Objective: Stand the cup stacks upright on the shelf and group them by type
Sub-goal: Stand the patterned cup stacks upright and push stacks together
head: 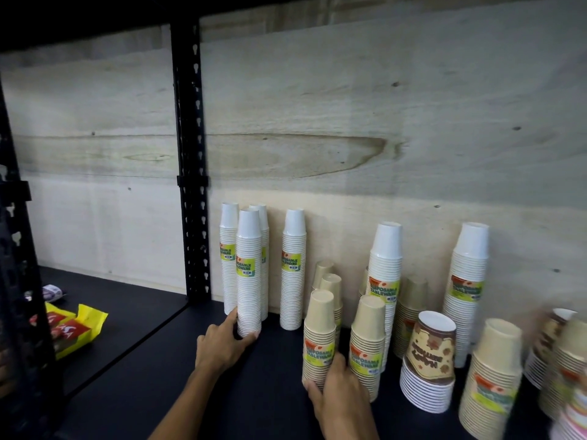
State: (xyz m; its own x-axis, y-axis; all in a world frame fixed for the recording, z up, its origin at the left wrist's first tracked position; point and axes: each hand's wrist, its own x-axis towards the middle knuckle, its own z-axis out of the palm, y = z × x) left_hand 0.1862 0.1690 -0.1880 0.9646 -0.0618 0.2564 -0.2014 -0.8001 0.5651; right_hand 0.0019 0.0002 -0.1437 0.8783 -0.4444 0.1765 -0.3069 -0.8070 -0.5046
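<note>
Head view, single entry. Shelf [279, 369]: black board, plywood backing behind, black perforated upright [192, 160] at left.

Step in hand, as judged: grouping. Both hands are on upright stacks. Left hand [222, 342] grips the base of the front white stack [249, 274], thumb on one side, fingers round the other; this stack stands just in front of two more white stacks [229, 258] at the far left, beside the upright. Right hand [338, 392] holds the foot of the near kraft stack [319, 338], fingers curled round it.

Other stock, left to right:
- lone white stack [293, 268], upright, slightly apart from the trio;
- two kraft stacks behind the held one;
- second kraft stack [368, 347] just right of the right hand;
- tall wide white stack [386, 281] and another [468, 287], far side;
- printed brown stack [428, 360], tilted, white rims fanned at its base;
- large kraft stack [495, 376], near right;
- blurred stacks at the right edge, type unclear.

All stacks sit mouth-down in labelled sleeves; nothing inside them is visible.

Next move, as judged: settle the white stack against its like, draw the kraft stack to the kraft group without tipping neighbours, then right the tilted printed stack.

Left bay: yellow snack packets [74, 328].
</note>
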